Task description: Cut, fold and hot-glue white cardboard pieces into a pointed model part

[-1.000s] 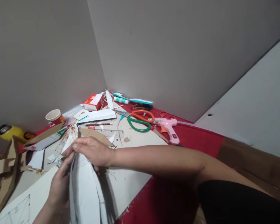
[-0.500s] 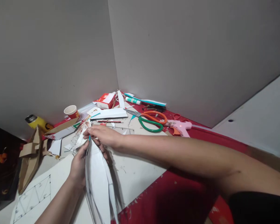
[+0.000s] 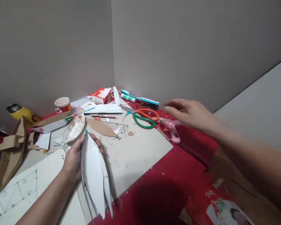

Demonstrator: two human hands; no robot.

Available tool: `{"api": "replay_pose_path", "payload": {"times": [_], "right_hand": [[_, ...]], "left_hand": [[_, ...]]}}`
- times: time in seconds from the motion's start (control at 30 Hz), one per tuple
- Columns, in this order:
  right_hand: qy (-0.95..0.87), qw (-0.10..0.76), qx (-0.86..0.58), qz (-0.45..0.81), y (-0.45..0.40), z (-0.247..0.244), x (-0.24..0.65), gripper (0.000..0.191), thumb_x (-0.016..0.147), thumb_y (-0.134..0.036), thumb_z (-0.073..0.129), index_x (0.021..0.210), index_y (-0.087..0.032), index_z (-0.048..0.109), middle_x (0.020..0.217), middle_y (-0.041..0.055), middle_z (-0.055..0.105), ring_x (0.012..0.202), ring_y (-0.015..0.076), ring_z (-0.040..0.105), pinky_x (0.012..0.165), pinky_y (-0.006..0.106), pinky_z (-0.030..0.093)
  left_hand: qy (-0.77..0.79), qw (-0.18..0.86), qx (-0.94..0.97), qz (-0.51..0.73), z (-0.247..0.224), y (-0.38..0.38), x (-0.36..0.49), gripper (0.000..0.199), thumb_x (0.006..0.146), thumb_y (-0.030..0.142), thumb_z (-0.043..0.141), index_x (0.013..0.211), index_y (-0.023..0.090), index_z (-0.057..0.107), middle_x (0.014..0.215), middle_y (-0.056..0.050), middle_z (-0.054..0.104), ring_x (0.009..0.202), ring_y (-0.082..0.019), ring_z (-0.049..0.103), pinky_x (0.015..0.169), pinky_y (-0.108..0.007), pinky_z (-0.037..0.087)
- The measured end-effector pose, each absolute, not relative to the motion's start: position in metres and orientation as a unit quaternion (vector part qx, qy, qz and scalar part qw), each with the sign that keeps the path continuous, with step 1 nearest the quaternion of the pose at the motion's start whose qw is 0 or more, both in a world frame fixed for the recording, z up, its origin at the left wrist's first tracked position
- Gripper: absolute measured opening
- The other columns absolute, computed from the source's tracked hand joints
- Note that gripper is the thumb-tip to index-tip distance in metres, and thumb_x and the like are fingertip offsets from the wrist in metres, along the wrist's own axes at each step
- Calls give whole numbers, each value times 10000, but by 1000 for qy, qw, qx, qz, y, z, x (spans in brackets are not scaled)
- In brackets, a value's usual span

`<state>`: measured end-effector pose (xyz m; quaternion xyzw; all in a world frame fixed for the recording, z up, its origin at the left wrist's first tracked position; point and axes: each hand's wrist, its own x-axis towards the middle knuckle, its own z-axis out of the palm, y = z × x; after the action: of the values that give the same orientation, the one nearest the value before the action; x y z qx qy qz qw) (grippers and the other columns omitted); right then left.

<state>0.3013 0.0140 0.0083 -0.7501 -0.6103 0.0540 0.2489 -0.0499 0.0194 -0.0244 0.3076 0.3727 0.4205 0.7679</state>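
My left hand [image 3: 72, 161] is closed round the upper part of a white paper hull-shaped model [image 3: 93, 176], pointed at both ends with a small teal piece at its far tip. Some of the fingers are behind the model. My right hand [image 3: 189, 113] hovers at the right, holding nothing, its thumb and fingers apart. Just below and left of it lies a pink glue gun [image 3: 172, 129]. Large scissors [image 3: 144, 117] with one orange and one green handle rest beside the glue gun.
Around the board [image 3: 140, 159] are a yellow bottle [image 3: 20, 112], a paper cup [image 3: 63, 104], a brown cardboard boat shape [image 3: 12, 156], a pencil [image 3: 103, 116], a glue tube [image 3: 128, 97] and a red box [image 3: 101, 95]. A drawing sheet [image 3: 41, 168] lies front left. Grey walls meet behind.
My right hand has left the model's far tip and moved right, towards the glue gun. My left hand still holds the model. The view has turned slightly right.
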Motion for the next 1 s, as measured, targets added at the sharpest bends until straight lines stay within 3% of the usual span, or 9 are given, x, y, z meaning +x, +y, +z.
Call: {"api": "replay_pose_path", "payload": {"times": [0.03,0.1,0.23,0.47,0.63,0.83,1.0], "right_hand": [[-592,185,-785,14,11,-2,312,307,881,-366,512,1076,-177,655,978,104,714,853,260,654,732,379,476],[-569,147,-809,-4,6,-19,324,412,858,-423,538,1139,-135,627,1033,158,701,905,312,649,714,397,467],[-572,81,-816,14,3,-30,326,580,864,-623,439,1174,-151,573,1024,149,692,892,305,655,649,344,446],[-565,72,-822,10,-2,-28,319,552,829,-526,520,1221,-138,505,1045,178,677,861,323,651,599,327,401],[-555,108,-824,32,-12,-42,317,641,840,-518,507,1369,-176,390,888,113,712,805,302,664,596,322,416],[-524,228,-817,75,-14,-60,320,624,856,-377,492,1395,-142,284,763,23,689,640,175,659,613,268,480],[-473,342,-811,29,-29,-61,316,761,767,-448,622,1403,-140,340,839,73,669,682,238,650,621,345,508]], "left_hand": [[375,767,309,419,-24,19,-49,193,874,279,470,843,168,625,756,-79,650,649,-229,654,576,-355,559],[380,765,310,417,-23,18,-49,183,866,275,479,835,168,624,744,-78,646,638,-224,650,572,-352,565],[406,741,320,429,-25,18,-50,131,837,251,522,853,188,635,755,-72,658,658,-222,657,600,-345,576],[423,747,289,425,-23,18,-48,103,803,283,559,835,216,629,739,-51,639,659,-225,634,572,-314,573],[427,749,285,419,-22,19,-45,114,810,249,525,837,220,632,740,-46,643,665,-226,635,576,-314,579],[419,749,299,418,-23,20,-48,95,771,251,578,822,195,636,724,-70,662,613,-241,652,527,-342,571],[363,775,292,427,-25,18,-49,104,799,235,573,851,169,634,739,-68,665,636,-229,668,609,-370,579]]}}
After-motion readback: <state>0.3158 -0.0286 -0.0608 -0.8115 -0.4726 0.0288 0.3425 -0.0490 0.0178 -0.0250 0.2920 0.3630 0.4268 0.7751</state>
